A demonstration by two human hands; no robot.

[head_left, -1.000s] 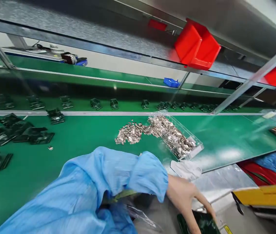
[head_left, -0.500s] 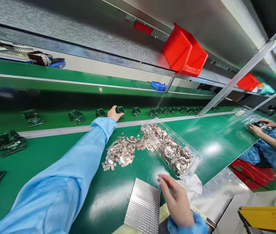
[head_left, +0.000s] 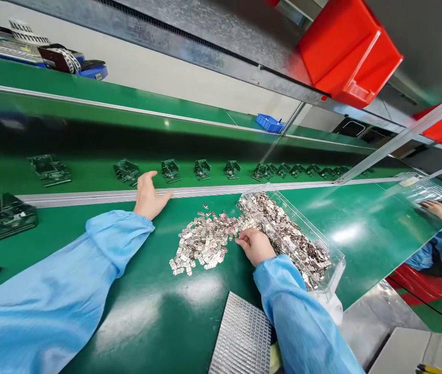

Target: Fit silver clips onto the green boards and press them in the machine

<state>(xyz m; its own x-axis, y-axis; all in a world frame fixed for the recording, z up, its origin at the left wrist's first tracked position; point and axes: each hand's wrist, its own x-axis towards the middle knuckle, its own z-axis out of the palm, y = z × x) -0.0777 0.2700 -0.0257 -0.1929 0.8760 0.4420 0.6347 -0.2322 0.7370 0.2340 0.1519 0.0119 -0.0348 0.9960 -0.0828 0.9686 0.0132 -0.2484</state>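
Observation:
My left hand (head_left: 150, 197) is open, thumb apart from the fingers, at the metal strip along the back of the bench. Its fingertips are close to a green circuit board (head_left: 126, 171); I cannot tell whether they touch. More boards, such as this circuit board (head_left: 170, 171), stand in a row on the belt behind the strip. My right hand (head_left: 256, 246) has thumb and fingers pinched together at the right edge of a heap of small metal pieces (head_left: 201, 240). Whatever lies between those fingertips is too small to make out. Beside it, a clear plastic box (head_left: 332, 259) lies full of similar pieces.
A silver gridded tray (head_left: 242, 337) lies at the front edge, below my right sleeve. Several boards (head_left: 4, 215) sit at the left. Red bins (head_left: 351, 52) stand on the shelf above. At the far right a co-worker's hands (head_left: 441, 209) are over the bench.
My left hand has come away from a circuit board on the belt, moved left and opened. My right hand has moved forward from near the gridded tray to the metal pieces. The view has shifted.

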